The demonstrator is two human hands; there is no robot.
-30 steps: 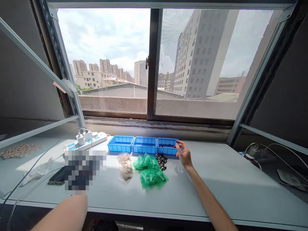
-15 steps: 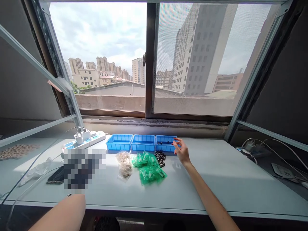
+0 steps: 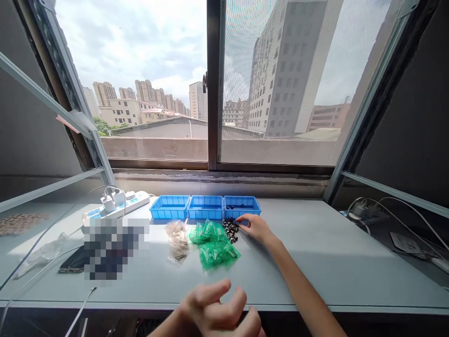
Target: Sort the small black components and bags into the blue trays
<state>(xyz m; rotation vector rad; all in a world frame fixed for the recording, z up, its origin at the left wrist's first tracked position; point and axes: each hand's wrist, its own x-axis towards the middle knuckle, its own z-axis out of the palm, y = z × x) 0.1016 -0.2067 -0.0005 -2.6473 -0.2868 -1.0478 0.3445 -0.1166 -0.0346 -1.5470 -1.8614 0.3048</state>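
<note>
My right hand [image 3: 257,227] reaches to the edge of a pile of small black and silvery parts [image 3: 230,230], its thumb and index finger pinched together there. What sits between the fingertips is too small to make out. Just behind it stands the right blue bin [image 3: 242,214], with a few small black pieces inside. My left hand [image 3: 224,311] is raised before the table's front edge, fingers loosely curled and apart, with nothing seen in it. Green plastic bags [image 3: 218,252] lie left of the pile, and a clear bag of light-coloured pieces [image 3: 177,238] lies farther left.
The middle bin [image 3: 205,215] and left bin [image 3: 170,215] line up beside the right one. A white power strip [image 3: 136,202] with plugs, a dark phone [image 3: 72,260], cables and crumpled clear plastic [image 3: 44,255] occupy the left side. A window rises behind the table.
My right hand has moved from above the right bin down and left to the pile, its fingers closing. My left hand has come from the left side to the front middle.
</note>
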